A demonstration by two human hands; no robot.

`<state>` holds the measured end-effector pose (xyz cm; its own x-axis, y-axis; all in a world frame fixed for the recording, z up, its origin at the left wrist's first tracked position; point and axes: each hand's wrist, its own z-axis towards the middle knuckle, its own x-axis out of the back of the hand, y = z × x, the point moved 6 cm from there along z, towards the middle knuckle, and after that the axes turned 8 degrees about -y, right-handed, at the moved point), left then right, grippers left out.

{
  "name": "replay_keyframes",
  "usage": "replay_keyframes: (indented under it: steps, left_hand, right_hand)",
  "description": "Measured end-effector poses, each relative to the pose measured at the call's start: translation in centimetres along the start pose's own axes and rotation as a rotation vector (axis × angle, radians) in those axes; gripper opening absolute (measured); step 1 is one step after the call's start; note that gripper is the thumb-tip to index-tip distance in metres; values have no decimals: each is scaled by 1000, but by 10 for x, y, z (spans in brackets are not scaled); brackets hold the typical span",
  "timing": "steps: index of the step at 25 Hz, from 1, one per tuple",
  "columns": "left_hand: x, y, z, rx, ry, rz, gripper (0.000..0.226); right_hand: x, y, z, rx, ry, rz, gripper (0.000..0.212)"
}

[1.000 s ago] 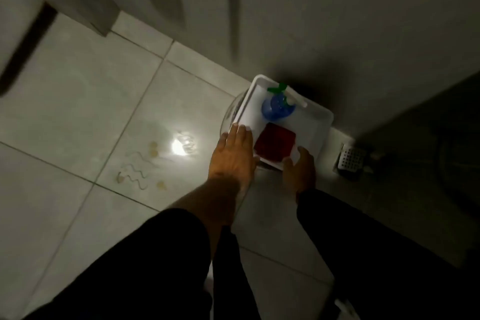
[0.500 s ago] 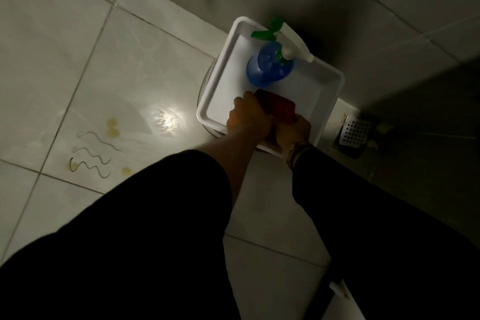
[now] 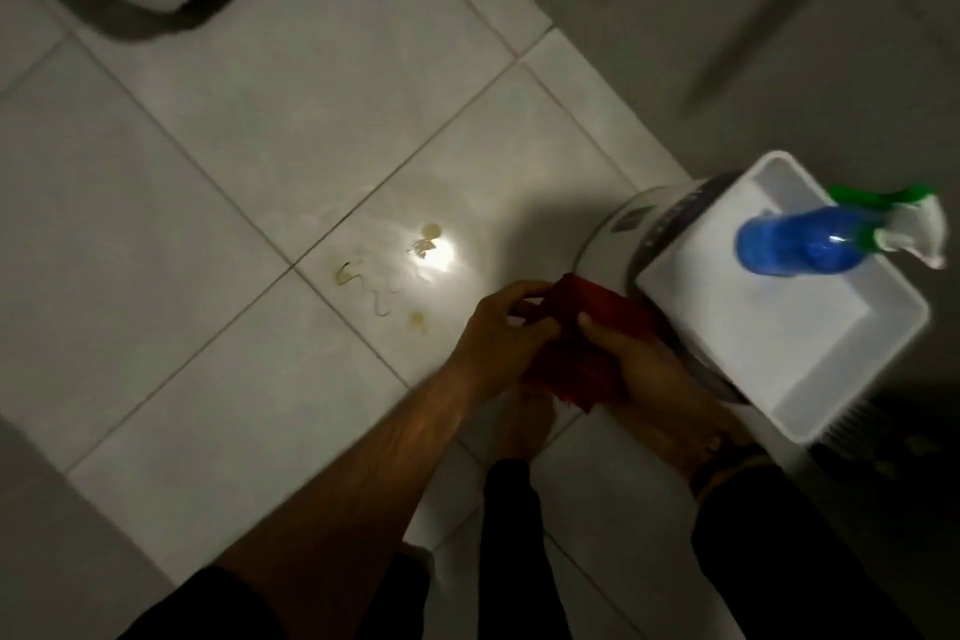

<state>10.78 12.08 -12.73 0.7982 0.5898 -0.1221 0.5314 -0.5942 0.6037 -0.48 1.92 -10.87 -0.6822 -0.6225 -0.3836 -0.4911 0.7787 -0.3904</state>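
Red crumpled cloth (image 3: 587,322) hangs over the pale tiled floor (image 3: 260,146), just left of the white plastic tray (image 3: 769,379). The left hand (image 3: 498,333) curls round one edge and the right hand (image 3: 644,369) pinches the other. A slack grip could drop it short of the yellowish stains (image 3: 384,286); a careless elbow might topple the blue spray bottle (image 3: 789,244).

Left hand (image 3: 498,343) and forearm: bare — a black sleeve (image 3: 223,603) begins near the elbow. Right hand (image 3: 649,369): bare; a black long sleeve (image 3: 795,541) ends at the wrist, beside a dark wristband (image 3: 727,455) with a lighter strand. Legs: black trousers (image 3: 511,551).
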Motion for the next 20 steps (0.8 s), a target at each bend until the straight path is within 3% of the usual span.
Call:
replay_keyframes:
  steps: [2, 4, 8, 12, 15, 20]
  left_hand:
    - [68, -57, -2, 39, 203, -9, 51]
    - [131, -123, 1, 151, 407, 32, 63]
    - [244, -252, 39, 356, 611, 351, 87]
    - [325, -341, 83, 315, 891, 668, 78]
    - [335, -393, 95, 153, 1008, 818, 70]
    - [340, -413, 104, 13, 1135, 846, 67]
  right_hand:
    - [-38, 25, 45, -39, 71, -236, 26]
    - [-73, 41, 101, -16, 54, -417, 36]
    - [-141, 56, 240, 223, -44, -833, 56]
    - [-195, 79, 368, 559, -3, -1450, 71]
    - [-193, 135, 423, 562, -59, -1868, 85]
    - [-219, 158, 460, 784, 197, -1957, 78]
